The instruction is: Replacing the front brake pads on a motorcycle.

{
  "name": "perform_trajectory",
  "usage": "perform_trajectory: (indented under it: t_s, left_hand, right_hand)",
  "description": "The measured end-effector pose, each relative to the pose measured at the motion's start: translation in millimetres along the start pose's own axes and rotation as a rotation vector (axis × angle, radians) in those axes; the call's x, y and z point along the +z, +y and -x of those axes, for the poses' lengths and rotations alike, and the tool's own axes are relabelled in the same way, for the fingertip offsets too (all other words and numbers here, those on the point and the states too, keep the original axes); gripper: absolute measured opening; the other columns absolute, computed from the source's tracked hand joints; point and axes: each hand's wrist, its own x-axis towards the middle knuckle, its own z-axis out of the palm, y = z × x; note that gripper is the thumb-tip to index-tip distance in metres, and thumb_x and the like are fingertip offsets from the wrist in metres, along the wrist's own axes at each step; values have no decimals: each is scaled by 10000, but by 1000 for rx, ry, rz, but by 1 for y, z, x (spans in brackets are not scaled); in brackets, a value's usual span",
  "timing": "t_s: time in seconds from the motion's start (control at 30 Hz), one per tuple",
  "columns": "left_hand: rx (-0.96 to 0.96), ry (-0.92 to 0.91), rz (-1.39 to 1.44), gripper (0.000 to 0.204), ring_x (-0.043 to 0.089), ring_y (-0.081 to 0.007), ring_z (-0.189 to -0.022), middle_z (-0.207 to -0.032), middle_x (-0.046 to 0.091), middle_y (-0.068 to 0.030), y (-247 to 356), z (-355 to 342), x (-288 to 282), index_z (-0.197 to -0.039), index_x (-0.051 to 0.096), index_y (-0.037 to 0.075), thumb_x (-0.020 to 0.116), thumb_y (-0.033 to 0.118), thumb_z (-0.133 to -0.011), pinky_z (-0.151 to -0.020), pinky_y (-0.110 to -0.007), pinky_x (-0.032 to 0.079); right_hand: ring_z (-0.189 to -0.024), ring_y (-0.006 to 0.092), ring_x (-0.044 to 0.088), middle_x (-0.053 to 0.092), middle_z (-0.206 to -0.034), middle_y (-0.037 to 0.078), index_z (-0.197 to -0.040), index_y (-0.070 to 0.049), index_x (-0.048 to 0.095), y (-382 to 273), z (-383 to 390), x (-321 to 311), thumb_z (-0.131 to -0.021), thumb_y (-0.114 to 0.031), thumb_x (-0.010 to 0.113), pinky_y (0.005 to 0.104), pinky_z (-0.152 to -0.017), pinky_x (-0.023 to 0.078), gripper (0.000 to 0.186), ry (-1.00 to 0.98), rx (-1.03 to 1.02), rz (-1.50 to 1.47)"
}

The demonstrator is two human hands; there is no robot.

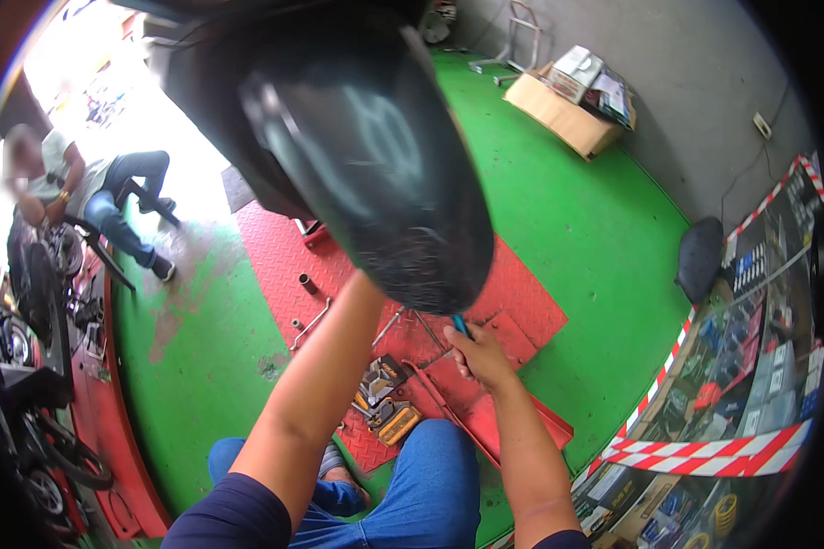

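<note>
A scuffed black fender (384, 174) of a motorcycle or scooter fills the upper middle. My left forearm (325, 375) reaches up beneath it, and the left hand itself is hidden behind the fender. Just below the fender's tip, my right hand (482, 355) is closed around a tool with a blue handle (460, 323). The far end of that tool is hidden, so its kind does not show. Under both arms is a red tread-plate lift platform (536, 306). On it lie a bent metal wrench (313, 327), a dark socket (309, 284) and a yellow-and-black power tool (396, 422).
A person (82, 174) sits on a chair at the left. Motorcycles (41, 339) stand near a red platform there. At the back right is an open cardboard box (563, 114). A glass display case (732, 366) edged with red-and-white tape lines the right side, beside a dark seat-like object (699, 259).
</note>
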Motion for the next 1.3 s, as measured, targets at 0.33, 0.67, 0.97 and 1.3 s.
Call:
perform_trajectory:
  t_s: [0.33, 0.67, 0.97, 1.3]
  left_hand:
    - [-400, -85, 489, 743, 371, -249, -1266, -1377, 436, -110, 2, -37, 2, -1398, 435, 21, 674, 519, -900, -1046, -384, 287]
    - [-524, -425, 473, 1035, 151, -207, -1551, -1661, 282, -104, -6, -42, -7, -1589, 295, 31, 622, 720, -890, -1246, -370, 101]
    - [-551, -350, 332, 1028, 544, -233, -1244, -1329, 597, -178, 2, -32, -16, -1430, 472, -89, 666, 739, -853, -1080, -348, 395]
    - [-531, -308, 312, 996, 572, -229, -1178, -1271, 611, -189, 8, -25, -20, -1378, 483, -120, 686, 706, -859, -1041, -332, 415]
  right_hand:
    - [-495, 120, 523, 578, -667, 8, -931, -82, 593, 2, -8, -17, -1008, -306, 596, 270, -421, 389, 237, -163, 51, -258]
    - [-462, 65, 438, 487, -631, -37, -888, -140, 544, -11, -1, -42, -974, -287, 663, 216, -387, 318, 208, -290, 179, -354]
    - [-423, 71, 402, 445, -578, -43, -784, -125, 517, -21, 7, -47, -964, -378, 689, 270, -377, 297, 355, -182, 120, 279]
    - [-661, 264, 610, 603, -680, 135, -839, -3, 629, 8, 4, -39, -931, -407, 703, 450, -653, 465, 420, 49, -86, 658]
